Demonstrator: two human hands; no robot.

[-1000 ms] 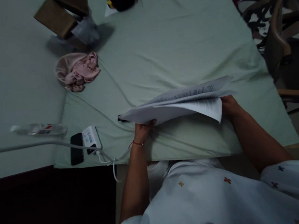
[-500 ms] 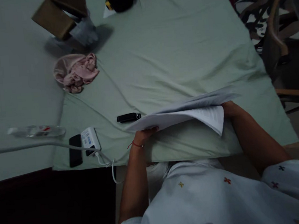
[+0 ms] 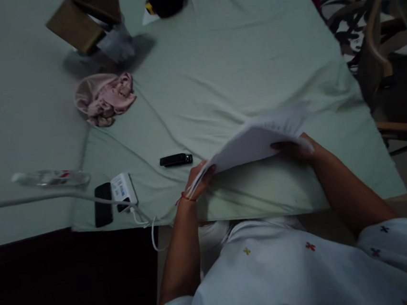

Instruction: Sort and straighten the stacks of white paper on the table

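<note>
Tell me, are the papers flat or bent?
Bent: the papers arch between the left hand and the right hand.

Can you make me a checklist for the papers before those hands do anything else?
1. Left hand holding the papers: ok.
2. Right hand holding them too: ok, at the other end.
3. Papers flat: not ok, they're bent.
4. Page edges lined up: cannot tell, the far end is blurred.
5. Black stapler out from under the papers: ok, it's on the green tablecloth.
6. Phone apart from the papers: ok.
</note>
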